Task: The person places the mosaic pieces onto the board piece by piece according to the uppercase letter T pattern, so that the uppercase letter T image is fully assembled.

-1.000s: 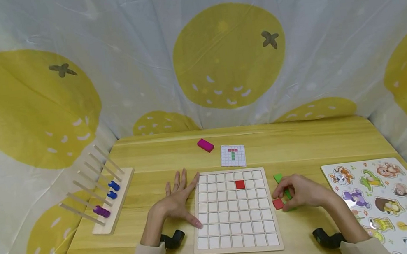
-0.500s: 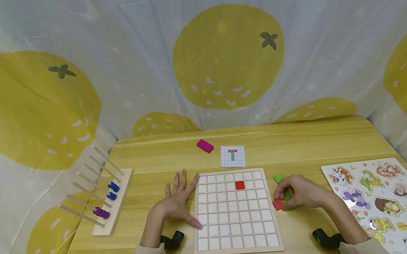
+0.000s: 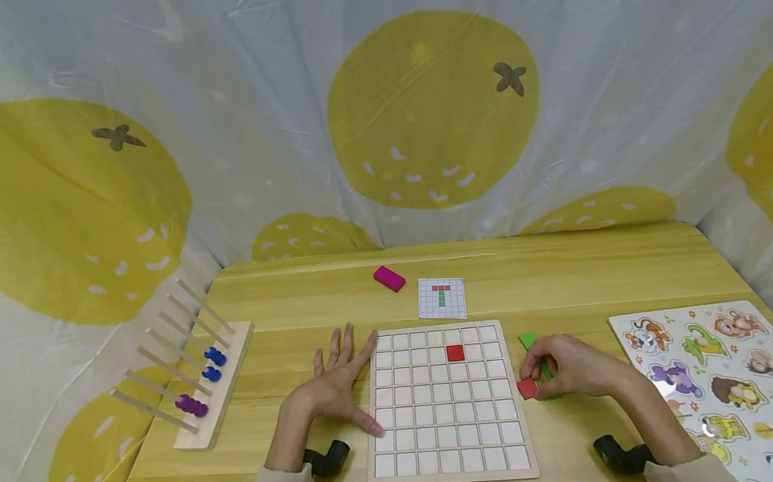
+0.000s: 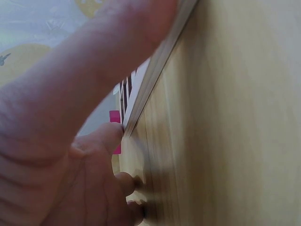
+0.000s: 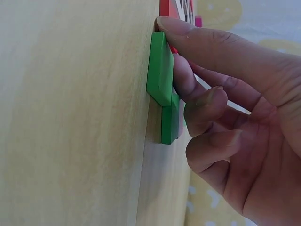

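My left hand [image 3: 332, 394] lies with spread fingers at the left side of a wooden grid board [image 3: 530, 446]. Its index fingertip and thumb touch the board's edge, also seen in the left wrist view beside the thumb [image 4: 94, 61]. One red square tile [image 3: 455, 353] sits in a cell of the second row. To the right of the board, my right hand [image 3: 569, 367] pinches another red tile [image 3: 527, 388] between thumb and index finger, low over the table. Green tiles [image 5: 160, 70] lie right under and beside those fingers; one green tile [image 3: 527, 340] is farther back.
Behind the board lies a pattern card [image 3: 441, 298] with a red and green T, and a magenta block [image 3: 389, 278]. A wooden peg stand [image 3: 215, 400] with blue and purple beads stands left. An animal puzzle board [image 3: 725, 362] lies right. A lemon-print curtain [image 3: 261, 128] borders the table.
The right fingers have closed in slightly on the red tile beside the board. The left hand stays at the board's edge. The view has tilted up a little.
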`<action>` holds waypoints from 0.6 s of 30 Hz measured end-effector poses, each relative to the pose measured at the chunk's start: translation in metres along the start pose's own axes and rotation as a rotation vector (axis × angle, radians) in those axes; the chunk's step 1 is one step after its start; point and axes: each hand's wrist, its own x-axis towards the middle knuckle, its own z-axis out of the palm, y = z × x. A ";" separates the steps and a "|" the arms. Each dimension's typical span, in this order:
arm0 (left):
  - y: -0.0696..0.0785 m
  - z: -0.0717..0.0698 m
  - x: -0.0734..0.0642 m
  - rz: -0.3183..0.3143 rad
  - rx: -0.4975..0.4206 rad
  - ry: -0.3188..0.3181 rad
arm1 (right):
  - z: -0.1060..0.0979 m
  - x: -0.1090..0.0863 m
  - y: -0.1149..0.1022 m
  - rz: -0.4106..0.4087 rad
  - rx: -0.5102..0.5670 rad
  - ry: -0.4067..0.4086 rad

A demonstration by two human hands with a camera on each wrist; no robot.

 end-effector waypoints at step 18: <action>-0.001 0.000 0.000 -0.003 -0.003 -0.004 | -0.008 -0.005 0.001 -0.015 -0.026 -0.008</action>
